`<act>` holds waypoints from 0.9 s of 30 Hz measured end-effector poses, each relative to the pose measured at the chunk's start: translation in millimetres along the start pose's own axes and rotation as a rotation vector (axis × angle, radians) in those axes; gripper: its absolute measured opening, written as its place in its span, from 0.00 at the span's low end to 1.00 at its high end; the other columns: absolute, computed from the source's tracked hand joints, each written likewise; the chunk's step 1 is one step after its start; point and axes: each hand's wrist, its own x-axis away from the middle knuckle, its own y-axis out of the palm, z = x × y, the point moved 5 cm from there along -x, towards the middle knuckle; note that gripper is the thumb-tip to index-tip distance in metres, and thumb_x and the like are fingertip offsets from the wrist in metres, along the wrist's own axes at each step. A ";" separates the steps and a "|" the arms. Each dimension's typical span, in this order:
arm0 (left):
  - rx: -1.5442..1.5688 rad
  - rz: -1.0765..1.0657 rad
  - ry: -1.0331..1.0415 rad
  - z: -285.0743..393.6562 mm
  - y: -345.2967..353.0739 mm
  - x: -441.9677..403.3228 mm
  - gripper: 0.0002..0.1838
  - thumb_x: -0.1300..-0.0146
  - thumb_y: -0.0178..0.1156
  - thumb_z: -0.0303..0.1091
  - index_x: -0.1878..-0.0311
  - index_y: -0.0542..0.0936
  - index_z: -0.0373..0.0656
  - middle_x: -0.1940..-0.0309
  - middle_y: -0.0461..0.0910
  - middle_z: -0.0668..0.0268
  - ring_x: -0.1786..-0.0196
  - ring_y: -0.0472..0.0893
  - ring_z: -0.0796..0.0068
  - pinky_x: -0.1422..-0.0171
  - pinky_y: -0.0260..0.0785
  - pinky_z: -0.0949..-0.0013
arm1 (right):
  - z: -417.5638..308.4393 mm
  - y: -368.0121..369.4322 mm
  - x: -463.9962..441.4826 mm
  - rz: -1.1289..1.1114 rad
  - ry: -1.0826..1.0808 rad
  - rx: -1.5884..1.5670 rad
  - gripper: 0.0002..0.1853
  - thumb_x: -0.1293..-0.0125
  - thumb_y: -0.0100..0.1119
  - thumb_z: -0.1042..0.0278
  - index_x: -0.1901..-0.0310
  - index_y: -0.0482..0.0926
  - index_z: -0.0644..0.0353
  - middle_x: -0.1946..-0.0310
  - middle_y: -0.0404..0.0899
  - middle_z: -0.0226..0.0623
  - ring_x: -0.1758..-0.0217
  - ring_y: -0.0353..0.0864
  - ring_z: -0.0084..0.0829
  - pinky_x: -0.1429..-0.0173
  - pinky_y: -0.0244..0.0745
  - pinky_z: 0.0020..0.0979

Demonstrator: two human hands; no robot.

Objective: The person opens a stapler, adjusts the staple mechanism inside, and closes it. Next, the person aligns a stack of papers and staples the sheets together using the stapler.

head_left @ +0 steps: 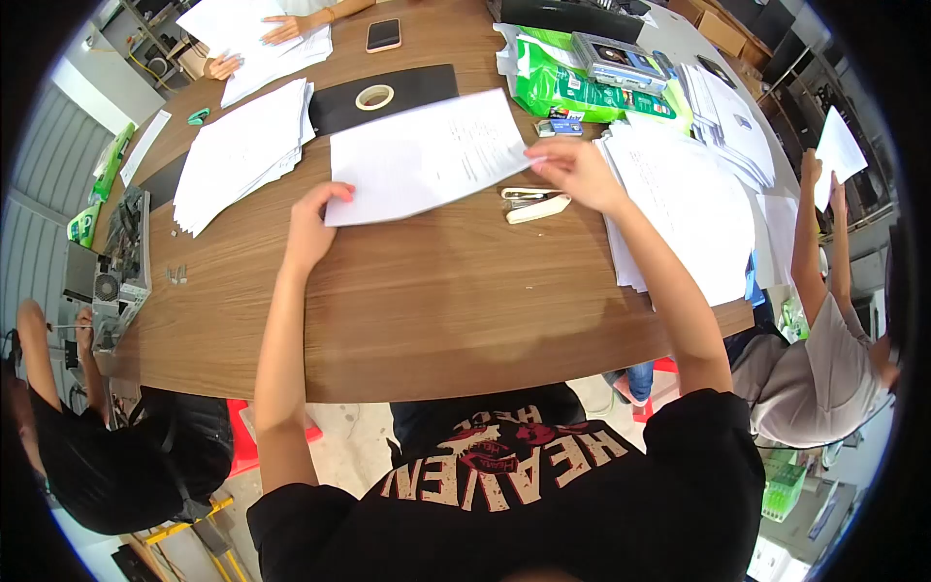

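Observation:
A printed sheet of paper (417, 160), perhaps more than one layer, is held up over the wooden table between my two hands. My left hand (315, 225) pinches its lower left corner, thumb on top. At the right end, my right hand (579, 173) grips the edge between thumb and fingers. Just below that hand lies a cream stapler (539, 208) on the tabletop. To the right is a tall stack of printed papers (679, 218); another paper pile (242, 150) rests to the left.
A roll of tape (374, 97) sits on a black sheet (427, 85). Beyond are a phone (384, 36) and a green package (553, 78). An opened computer case (121, 262) stands at the left edge. Other people work around the table, one handling papers (281, 56).

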 end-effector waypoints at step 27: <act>-0.138 -0.240 0.054 4.2 -5.0 8.7 0.16 0.42 0.45 0.09 0.59 0.79 0.35 0.44 0.79 0.54 0.34 0.73 0.57 0.30 0.63 0.58 | -52.5 31.9 161.8 -0.103 0.019 0.469 0.26 0.43 0.64 0.73 0.40 0.75 0.55 0.49 0.74 0.36 0.45 0.73 0.41 0.40 0.67 0.42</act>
